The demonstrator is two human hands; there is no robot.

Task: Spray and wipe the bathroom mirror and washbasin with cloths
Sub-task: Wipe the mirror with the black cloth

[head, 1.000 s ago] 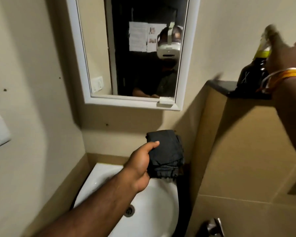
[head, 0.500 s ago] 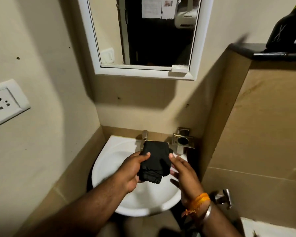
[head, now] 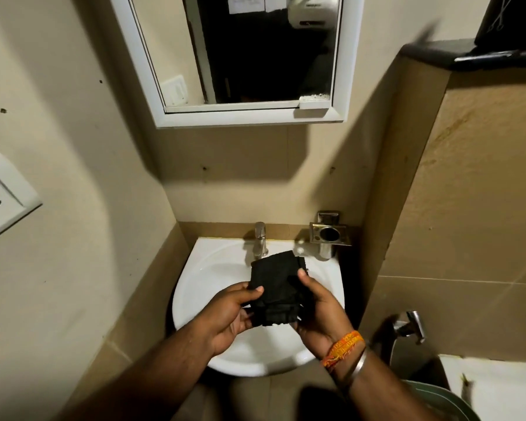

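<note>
Now | your left hand and right hand both pinch the folded black cloth | over the white washbasin, near its tap

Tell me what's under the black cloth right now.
Both hands, left hand and right hand, hold the black cloth above the white washbasin. The cloth and hands cover the bowl's middle, so no drain shows.
</note>
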